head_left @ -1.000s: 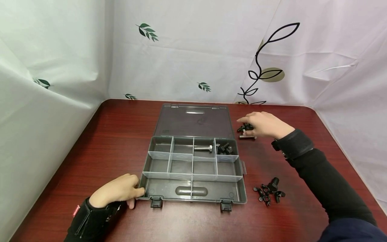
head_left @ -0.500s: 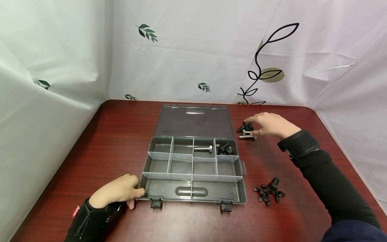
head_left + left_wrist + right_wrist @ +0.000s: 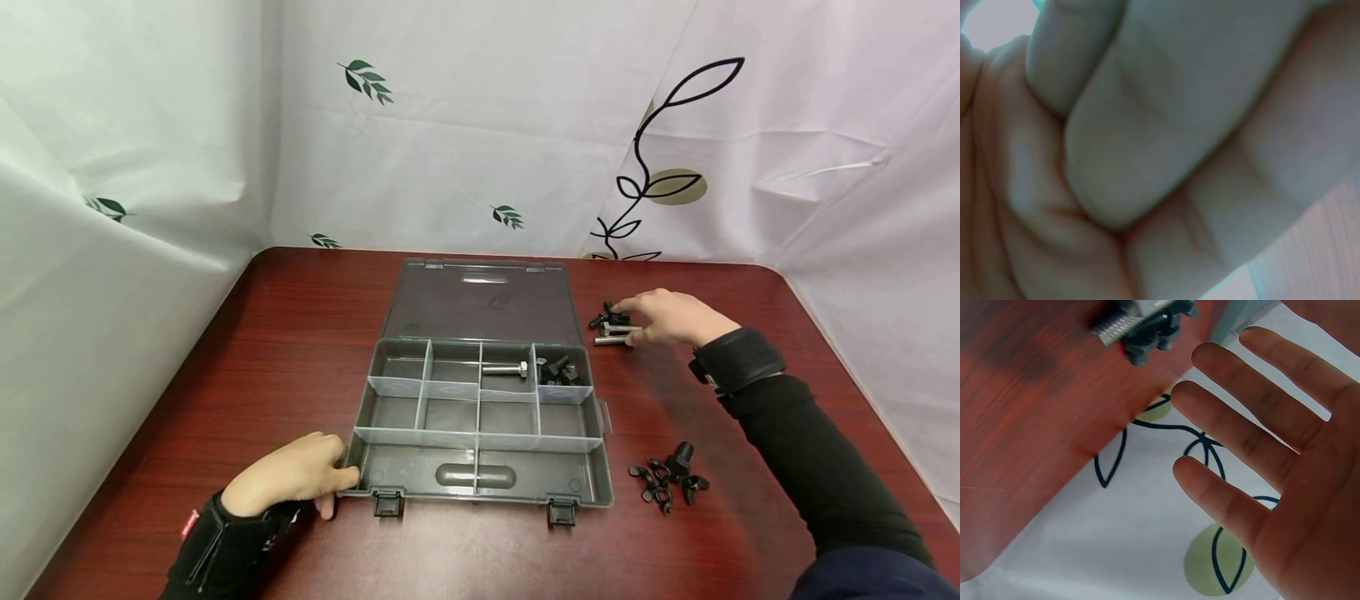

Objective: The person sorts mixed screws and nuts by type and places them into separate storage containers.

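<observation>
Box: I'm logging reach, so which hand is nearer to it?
Left. The left hand grips the box at its near left corner; the right hand is off to its right, by the silver bolts.

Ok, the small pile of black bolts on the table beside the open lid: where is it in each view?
Head: the black bolts lie right of centre, between the lid and the right hand.
Left wrist: not in it; the left hand fills most of the picture.
Right wrist: at the top edge, near mid-width, beside a silver bolt.
Shared landmark: the reddish-brown tabletop.
</observation>
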`<action>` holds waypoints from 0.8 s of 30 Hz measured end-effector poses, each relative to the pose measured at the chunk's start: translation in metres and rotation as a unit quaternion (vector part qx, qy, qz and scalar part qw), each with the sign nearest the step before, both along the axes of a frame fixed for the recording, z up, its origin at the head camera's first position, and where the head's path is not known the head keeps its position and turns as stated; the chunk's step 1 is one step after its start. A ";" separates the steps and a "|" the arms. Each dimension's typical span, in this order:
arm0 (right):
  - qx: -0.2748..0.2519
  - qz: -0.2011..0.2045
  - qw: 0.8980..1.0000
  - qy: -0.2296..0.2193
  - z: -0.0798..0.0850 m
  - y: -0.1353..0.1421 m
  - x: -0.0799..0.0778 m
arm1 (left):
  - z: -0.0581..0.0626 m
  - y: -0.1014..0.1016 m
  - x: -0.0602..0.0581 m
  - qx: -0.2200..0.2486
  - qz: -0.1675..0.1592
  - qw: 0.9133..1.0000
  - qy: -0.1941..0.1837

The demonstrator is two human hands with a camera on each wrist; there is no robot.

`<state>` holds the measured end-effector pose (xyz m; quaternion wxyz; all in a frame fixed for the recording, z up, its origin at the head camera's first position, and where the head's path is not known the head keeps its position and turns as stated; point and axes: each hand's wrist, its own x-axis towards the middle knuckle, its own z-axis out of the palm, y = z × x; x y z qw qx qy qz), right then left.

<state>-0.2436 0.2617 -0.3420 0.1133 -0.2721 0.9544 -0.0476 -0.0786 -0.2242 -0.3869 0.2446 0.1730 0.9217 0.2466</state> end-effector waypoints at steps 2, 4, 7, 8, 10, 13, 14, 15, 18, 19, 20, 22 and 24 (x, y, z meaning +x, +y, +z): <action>-0.001 -0.001 1.000 -0.003 -0.003 0.001 -0.001 | 0.000 0.000 0.000 0.000 0.000 1.000 0.000; 0.001 -0.003 1.000 -0.007 -0.006 0.001 -0.001 | 0.000 0.000 0.000 0.000 0.001 1.000 -0.002; 0.009 -0.001 1.000 -0.015 -0.009 0.000 -0.001 | 0.000 0.000 0.000 -0.002 0.001 1.000 -0.003; 0.011 0.000 1.000 -0.018 -0.010 0.000 -0.001 | 0.000 0.000 0.000 -0.003 0.000 1.000 -0.002; 0.013 0.000 1.000 -0.023 -0.011 -0.001 -0.001 | 0.000 0.000 0.000 -0.005 -0.001 1.000 0.000; 0.014 0.001 1.000 -0.025 -0.012 0.000 -0.002 | 0.000 0.000 0.000 -0.006 -0.001 1.000 0.002; 0.016 0.000 1.000 -0.025 -0.013 0.000 -0.002 | 0.000 0.000 0.000 -0.007 -0.001 1.000 0.003; 0.017 0.000 1.000 -0.026 -0.013 0.001 -0.003 | 0.001 0.000 0.000 -0.007 -0.001 1.000 0.003; 0.022 -0.001 0.999 -0.030 -0.015 0.002 -0.004 | 0.001 0.001 0.000 -0.006 0.000 1.000 0.001; 0.023 -0.001 0.999 -0.031 -0.015 0.002 -0.005 | 0.001 0.001 0.000 -0.007 0.000 1.000 0.001; 0.023 0.000 0.999 -0.032 -0.016 0.003 -0.006 | 0.001 0.001 0.000 -0.008 0.000 1.000 0.002; 0.024 0.002 0.999 -0.034 -0.017 0.003 -0.006 | 0.001 0.000 0.000 -0.008 0.000 1.000 0.002; 0.024 0.003 0.999 -0.033 -0.018 0.002 -0.007 | 0.001 0.000 0.000 -0.008 0.000 1.000 0.003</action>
